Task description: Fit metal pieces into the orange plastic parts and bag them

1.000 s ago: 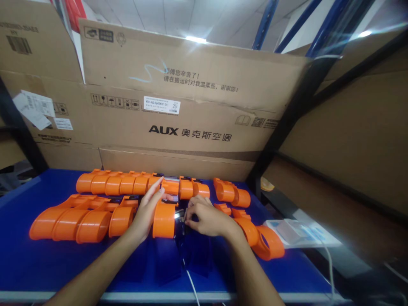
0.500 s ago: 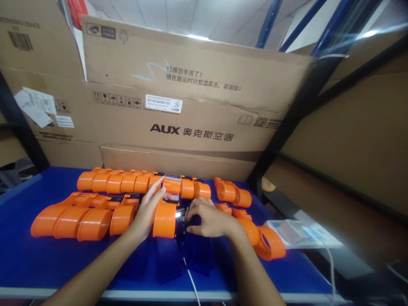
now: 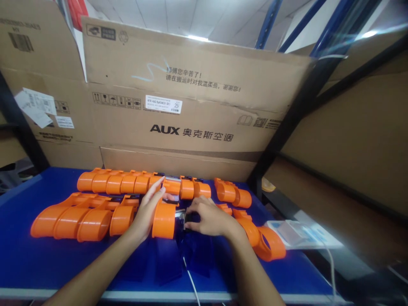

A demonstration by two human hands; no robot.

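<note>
My left hand (image 3: 148, 216) is closed on an orange plastic cylinder part (image 3: 164, 220), its fingers along the left side and over the top. A silvery metal piece (image 3: 180, 213) shows at the right side of this part. Just right of it, my right hand (image 3: 205, 216) is closed, thumb and fingers pinching a small dark piece (image 3: 188, 222) against or close to the metal. Its exact kind is hard to see between the fingers. A white cable (image 3: 190, 276) comes up from the table's front edge to below the right hand. Dark reflections lie under both hands.
Similar orange parts stand in a back row (image 3: 121, 183) and a front-left group (image 3: 84, 216). More orange parts (image 3: 269, 243) are by my right forearm. A cardboard wall (image 3: 191, 114) rises behind the blue tabletop (image 3: 79, 263). A white tray (image 3: 306, 233) is at the right.
My right hand has shifted slightly left, bringing the dark piece closer to the orange part. The left hand and the part have barely moved.
</note>
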